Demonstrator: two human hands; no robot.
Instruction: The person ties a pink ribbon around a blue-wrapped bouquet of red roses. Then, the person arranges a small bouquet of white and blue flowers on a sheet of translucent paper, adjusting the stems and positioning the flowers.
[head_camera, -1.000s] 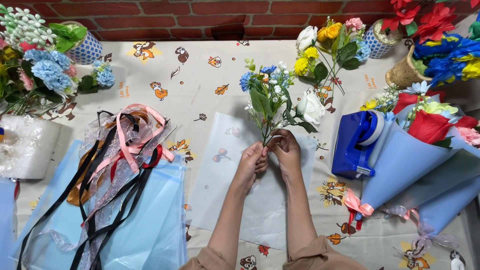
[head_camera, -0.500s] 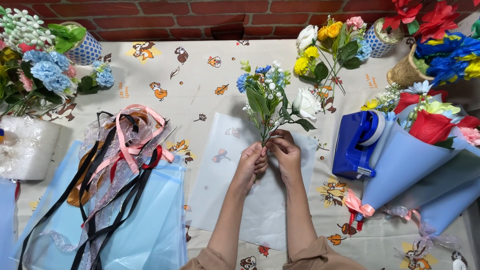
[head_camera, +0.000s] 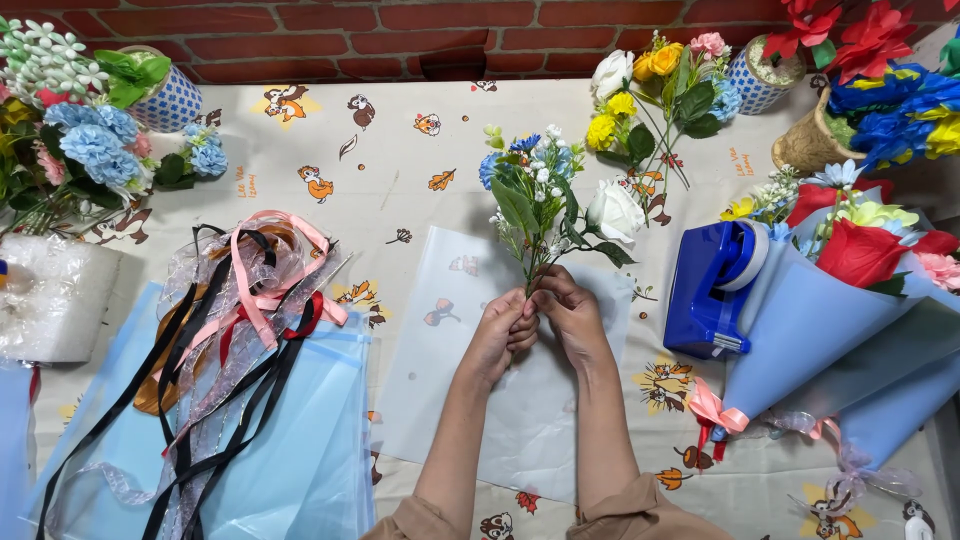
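At the centre of the frame the left hand (head_camera: 503, 330) and the right hand (head_camera: 567, 312) meet, both closed around the bunched stems of a small posy (head_camera: 555, 205), which stands just above them with a white rose, green leaves and small blue and white blossoms fanning toward the top. Under the hands lies a translucent wrapping sheet (head_camera: 470, 350), spread flat on the worktop (head_camera: 400, 150), which wears a pale cloth printed with cartoon animals. Just to the right of the sheet sits a blue tape dispenser (head_camera: 712, 288), and touching it on its right lies a finished bouquet (head_camera: 850, 300) in blue paper, red and pale flowers at its open end and a pink bow at its narrow end. Above the posy, toward the upper right, loose yellow and white flowers (head_camera: 650, 90) lie on the cloth, beside a blue-and-white patterned pot (head_camera: 752, 80) and a woven basket (head_camera: 810, 145), both holding red, blue and yellow blooms. To the left, a tangle of pink, black and red ribbons (head_camera: 240, 320) rests on a stack of light blue paper (head_camera: 300, 450). In the upper left a second patterned pot (head_camera: 172, 100) holds greenery, with blue hydrangea-like flowers (head_camera: 95, 150) beside it and a white foam roll (head_camera: 50, 300) below them.
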